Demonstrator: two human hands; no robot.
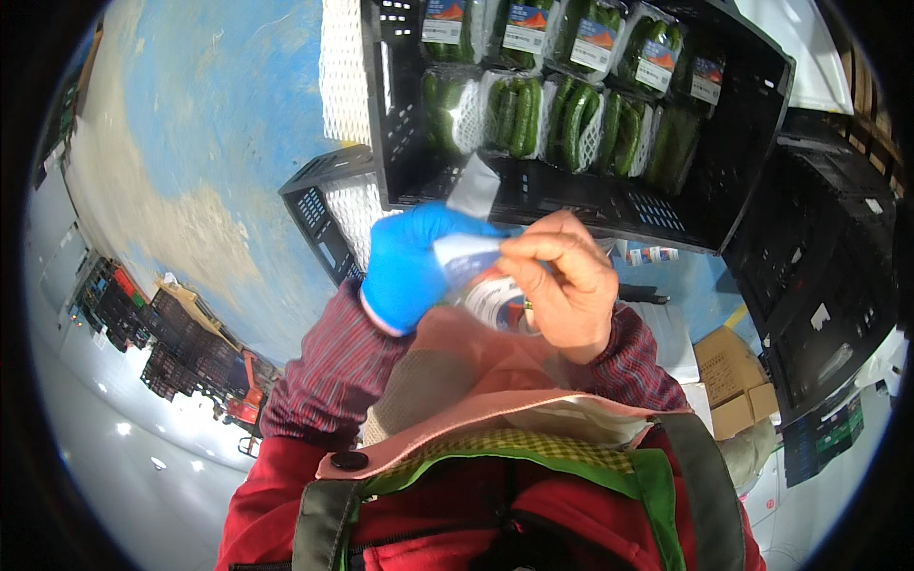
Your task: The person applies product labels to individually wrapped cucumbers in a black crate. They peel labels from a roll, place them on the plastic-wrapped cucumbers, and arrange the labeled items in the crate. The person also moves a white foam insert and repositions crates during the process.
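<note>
My left hand [407,268], in a blue glove, is closed around a strip of labels in front of my chest. A pale label [465,255], blurred by motion, spans the gap between my hands. The bare fingers of my right hand [571,281] pinch its right edge. Above the glove a whitish strip of backing paper [475,188] sticks up toward the crate. Below the label, between my hands, a label roll [497,303] is partly covered by my right hand. Beyond them a black crate [533,183] holds two rows of wrapped cucumber packs [514,116]; the far row bears labels.
A smaller black crate [319,224] with white foam netting stands left of the large crate. More black crates [828,257] are at the right. An open cardboard box [728,376] sits at the lower right. Stacked crates [186,347] stand far left on the blue-and-tan floor.
</note>
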